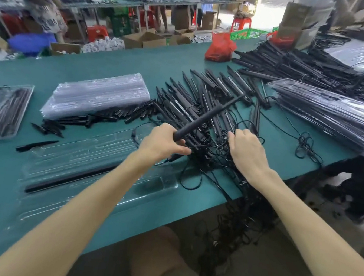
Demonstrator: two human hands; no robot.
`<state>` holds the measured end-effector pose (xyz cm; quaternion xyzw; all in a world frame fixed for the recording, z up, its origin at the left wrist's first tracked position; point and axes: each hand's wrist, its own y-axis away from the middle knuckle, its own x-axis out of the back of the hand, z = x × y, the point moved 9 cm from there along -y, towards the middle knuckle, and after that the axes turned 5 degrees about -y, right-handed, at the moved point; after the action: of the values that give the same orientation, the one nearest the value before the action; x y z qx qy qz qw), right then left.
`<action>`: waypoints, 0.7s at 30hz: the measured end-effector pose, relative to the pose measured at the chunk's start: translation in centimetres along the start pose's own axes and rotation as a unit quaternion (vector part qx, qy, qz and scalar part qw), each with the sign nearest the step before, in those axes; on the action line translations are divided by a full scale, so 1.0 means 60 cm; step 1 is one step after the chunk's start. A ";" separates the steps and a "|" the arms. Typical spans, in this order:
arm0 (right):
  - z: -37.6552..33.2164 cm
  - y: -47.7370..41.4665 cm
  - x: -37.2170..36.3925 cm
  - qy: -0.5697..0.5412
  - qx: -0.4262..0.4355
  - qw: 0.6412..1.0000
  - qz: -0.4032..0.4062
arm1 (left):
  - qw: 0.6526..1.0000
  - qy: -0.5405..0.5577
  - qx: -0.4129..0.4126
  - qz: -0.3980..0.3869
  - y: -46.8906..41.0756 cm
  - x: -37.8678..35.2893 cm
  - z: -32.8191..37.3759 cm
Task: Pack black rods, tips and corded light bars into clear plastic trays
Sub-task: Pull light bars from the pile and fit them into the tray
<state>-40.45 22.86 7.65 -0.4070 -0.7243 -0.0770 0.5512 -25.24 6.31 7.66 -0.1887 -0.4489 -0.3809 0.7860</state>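
Observation:
My left hand (161, 141) grips the near end of a black light bar (209, 116) that slants up and to the right over a heap of corded light bars (202, 99). My right hand (245, 148) rests with curled fingers in the tangle of black cords (218, 141) at the heap's near edge; whether it holds a cord is hidden. A clear plastic tray (98, 163) lies in front of me with one black rod (70, 177) in a groove. Black pointed tips (51, 126) lie scattered left of the heap.
A stack of empty clear trays (98, 94) stands at middle left, a filled tray (3, 109) at far left, stacked filled trays (334, 117) at right. Beyond lie more bars (305, 67) and a red bag (221, 47). Cords hang over the green table's front edge (194, 212).

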 end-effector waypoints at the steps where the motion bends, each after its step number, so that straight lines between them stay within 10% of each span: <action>1: 0.000 0.001 -0.003 0.000 0.000 1.000 0.000 | 0.999 -0.042 -0.005 0.010 -0.002 -0.007 0.009; 13: 0.012 0.000 -0.017 0.013 -0.038 0.999 -0.016 | 0.972 -0.202 -0.113 0.041 -0.016 -0.039 0.058; 21: 0.009 0.000 -0.018 -0.018 -0.026 0.999 -0.009 | 0.988 -0.010 -0.147 0.040 -0.010 -0.014 0.084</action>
<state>-40.76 22.63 6.51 -0.4157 -0.7354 -0.0935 0.5269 -28.77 9.50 9.59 -0.3241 -0.3876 -0.4088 0.7600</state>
